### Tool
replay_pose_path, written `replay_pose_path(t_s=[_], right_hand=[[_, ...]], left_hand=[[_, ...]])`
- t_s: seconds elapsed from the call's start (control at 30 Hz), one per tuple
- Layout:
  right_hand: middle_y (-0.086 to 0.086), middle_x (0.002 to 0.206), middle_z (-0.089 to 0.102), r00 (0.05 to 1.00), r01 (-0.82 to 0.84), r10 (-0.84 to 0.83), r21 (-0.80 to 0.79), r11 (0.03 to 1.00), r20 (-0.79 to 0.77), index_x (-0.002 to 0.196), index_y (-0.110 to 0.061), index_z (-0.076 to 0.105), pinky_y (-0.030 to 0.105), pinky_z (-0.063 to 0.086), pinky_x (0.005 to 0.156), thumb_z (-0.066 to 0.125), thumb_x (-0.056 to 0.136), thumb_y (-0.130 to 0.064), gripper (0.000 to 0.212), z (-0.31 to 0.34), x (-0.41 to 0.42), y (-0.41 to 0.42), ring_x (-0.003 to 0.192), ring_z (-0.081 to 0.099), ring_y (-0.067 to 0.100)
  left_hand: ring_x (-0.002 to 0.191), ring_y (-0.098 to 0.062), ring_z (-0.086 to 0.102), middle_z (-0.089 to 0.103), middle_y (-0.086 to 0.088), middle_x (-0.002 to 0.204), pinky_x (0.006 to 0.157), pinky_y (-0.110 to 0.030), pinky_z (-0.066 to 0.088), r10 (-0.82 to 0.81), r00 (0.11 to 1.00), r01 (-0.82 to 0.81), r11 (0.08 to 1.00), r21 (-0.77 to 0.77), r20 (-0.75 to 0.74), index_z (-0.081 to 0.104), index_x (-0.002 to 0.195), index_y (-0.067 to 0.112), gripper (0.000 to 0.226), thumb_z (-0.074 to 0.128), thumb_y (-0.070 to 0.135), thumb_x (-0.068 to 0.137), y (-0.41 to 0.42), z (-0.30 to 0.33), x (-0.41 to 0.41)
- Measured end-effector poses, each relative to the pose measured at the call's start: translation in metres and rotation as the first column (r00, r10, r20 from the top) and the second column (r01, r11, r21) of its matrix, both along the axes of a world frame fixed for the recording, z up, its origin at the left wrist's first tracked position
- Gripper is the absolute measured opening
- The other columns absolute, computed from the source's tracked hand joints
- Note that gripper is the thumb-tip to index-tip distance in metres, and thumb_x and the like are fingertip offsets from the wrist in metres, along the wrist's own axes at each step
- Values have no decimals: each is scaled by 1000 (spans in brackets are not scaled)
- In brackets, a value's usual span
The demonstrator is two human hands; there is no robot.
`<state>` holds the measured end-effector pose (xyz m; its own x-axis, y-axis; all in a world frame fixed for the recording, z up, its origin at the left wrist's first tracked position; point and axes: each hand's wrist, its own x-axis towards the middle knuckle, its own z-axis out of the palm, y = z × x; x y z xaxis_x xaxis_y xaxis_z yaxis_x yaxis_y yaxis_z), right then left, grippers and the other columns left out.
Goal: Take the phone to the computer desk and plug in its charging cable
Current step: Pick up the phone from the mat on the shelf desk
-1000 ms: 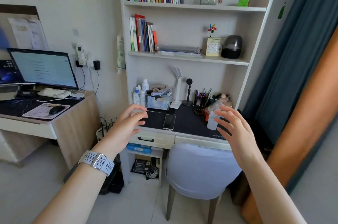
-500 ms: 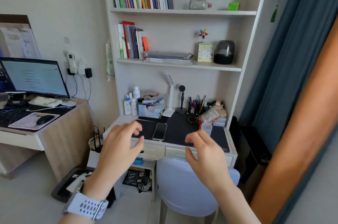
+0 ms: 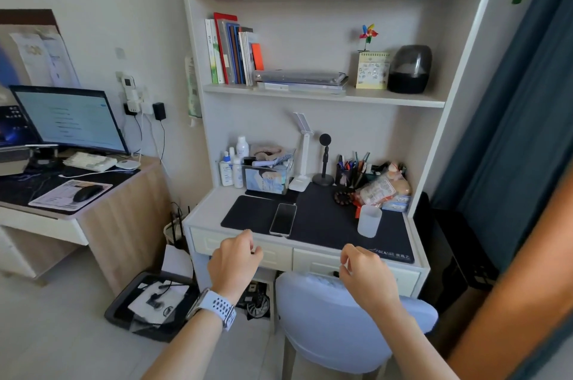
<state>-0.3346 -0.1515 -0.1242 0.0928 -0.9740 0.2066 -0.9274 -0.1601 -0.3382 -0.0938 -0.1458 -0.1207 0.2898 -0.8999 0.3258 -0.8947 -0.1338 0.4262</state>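
Note:
The phone (image 3: 283,219) lies flat, screen up, on the black mat of the white shelf desk (image 3: 204,212), near its front edge. My left hand (image 3: 234,261), with a white watch on the wrist, hovers in front of the desk drawers just below and left of the phone, fingers curled, holding nothing. My right hand (image 3: 366,274) hangs over the chair back, fingers curled too, empty. The computer desk (image 3: 124,209) stands to the left with a lit monitor (image 3: 69,119). A white cable (image 3: 93,173) lies on its dark mat.
A pale blue chair (image 3: 350,317) stands pushed against the shelf desk. A frosted cup (image 3: 369,221) sits on the mat right of the phone. A mouse (image 3: 87,192) and keyboard (image 3: 90,161) are on the computer desk. A black tray (image 3: 148,306) lies on the floor between desks. Chargers (image 3: 145,106) hang on the wall.
Both hands have dropped lower and curled their fingers in. The view has come closer to the shelf desk. The phone has not moved.

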Motion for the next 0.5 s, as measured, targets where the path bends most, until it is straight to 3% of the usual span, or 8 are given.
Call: replay_pose_path(t_s=[0.13, 0.2, 0.3, 0.5], right_hand=[[-2, 88, 60, 1000, -10, 10, 18, 1000, 5, 102, -18, 55, 33, 48, 61, 53, 88, -24, 15, -9, 16, -52, 76, 61, 24], [-1, 96, 61, 1000, -11, 11, 40, 999, 14, 108, -19, 55, 33, 50, 67, 55, 88, -30, 23, -13, 32, -82, 83, 63, 23], [-1, 109, 60, 999, -3, -1, 93, 996, 45, 119, -21, 52, 33, 49, 69, 56, 89, -38, 35, -19, 58, -126, 92, 64, 21], [-1, 120, 55, 994, 39, -57, 186, 982, 91, 127, -22, 46, 32, 51, 70, 57, 89, -42, 44, -38, 90, -196, 95, 61, 19]], left_hand=[[63, -20, 55, 52, 4, 67, 48, -28, 38, -37, 999, 38, 998, 55, -28, 45, 82, 18, 27, 58, 41, 86, -57, -7, 6], [81, -25, 58, 56, 0, 86, 56, -32, 44, -91, 992, 102, 986, 136, -84, 46, 100, 18, 35, 59, 46, 83, -92, -11, 11], [113, -36, 45, 47, -10, 119, 73, -35, 42, -148, 972, 194, 943, 270, -181, 37, 126, 18, 62, 63, 49, 80, -147, -21, 22], [118, -34, 36, 40, -14, 130, 88, -33, 36, -206, 970, 241, 893, 381, -131, 40, 124, 15, 60, 63, 48, 80, -239, -41, 33]])
